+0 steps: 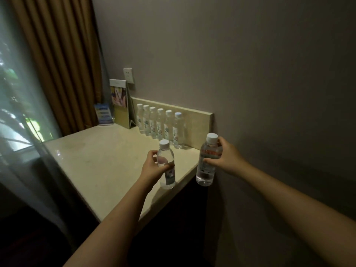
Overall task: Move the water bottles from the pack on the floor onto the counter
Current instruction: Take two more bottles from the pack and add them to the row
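My left hand (152,166) grips a clear water bottle (166,164) with a white cap, held upright over the near corner of the cream counter (96,160). My right hand (225,157) grips a second capped bottle (208,160), which hangs just past the counter's right edge. A row of several water bottles (160,124) stands upright along the counter's low backsplash. The pack on the floor is out of view.
A standing card holder (119,103) and a blue leaflet stand (104,113) sit at the counter's back left corner, under a wall socket (128,75). A brown curtain (57,64) and sheer drape hang at left. The plain wall rises at right.
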Available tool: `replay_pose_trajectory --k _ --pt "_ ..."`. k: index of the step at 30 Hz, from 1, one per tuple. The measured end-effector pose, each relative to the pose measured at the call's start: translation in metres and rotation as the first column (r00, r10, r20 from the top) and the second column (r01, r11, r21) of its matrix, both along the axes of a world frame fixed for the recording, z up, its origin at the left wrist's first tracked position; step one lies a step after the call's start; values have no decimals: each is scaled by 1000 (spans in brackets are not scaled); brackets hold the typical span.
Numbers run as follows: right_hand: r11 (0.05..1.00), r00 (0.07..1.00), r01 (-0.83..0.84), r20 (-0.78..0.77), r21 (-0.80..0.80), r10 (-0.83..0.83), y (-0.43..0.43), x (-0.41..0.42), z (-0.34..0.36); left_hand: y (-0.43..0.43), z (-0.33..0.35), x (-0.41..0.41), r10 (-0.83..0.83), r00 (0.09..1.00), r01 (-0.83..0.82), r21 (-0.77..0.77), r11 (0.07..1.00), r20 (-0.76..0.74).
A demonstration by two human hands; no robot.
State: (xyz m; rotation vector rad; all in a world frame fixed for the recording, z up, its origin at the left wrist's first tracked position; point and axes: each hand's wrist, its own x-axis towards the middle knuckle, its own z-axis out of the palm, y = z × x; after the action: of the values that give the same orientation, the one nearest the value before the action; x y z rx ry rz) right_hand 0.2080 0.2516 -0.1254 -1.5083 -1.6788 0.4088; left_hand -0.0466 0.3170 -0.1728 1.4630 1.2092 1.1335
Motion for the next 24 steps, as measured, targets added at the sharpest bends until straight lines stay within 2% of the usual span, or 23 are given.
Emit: replay_pose_trajectory --k 6,13,16,19,24 --pt "997 997 -72 -17 4 72 72 -2 -9 49 -1 1 48 999 -49 4 999 13" --pt "993 994 -102 -49 -57 99 136 -7 -21 94 -6 -5 -42 999 43 -24 999 11" --pt "992 991 -101 -100 -71 93 154 -17 -25 113 -7 -13 -116 992 114 -30 993 -50" --pt "976 984 -165 -88 -143 153 170 -26 -19 135 -5 -20 -127 975 136 37 990 -183" --pt "929 965 -249 -148 -275 215 174 -30 -11 169 -6 -22 -255 945 270 50 962 -205"
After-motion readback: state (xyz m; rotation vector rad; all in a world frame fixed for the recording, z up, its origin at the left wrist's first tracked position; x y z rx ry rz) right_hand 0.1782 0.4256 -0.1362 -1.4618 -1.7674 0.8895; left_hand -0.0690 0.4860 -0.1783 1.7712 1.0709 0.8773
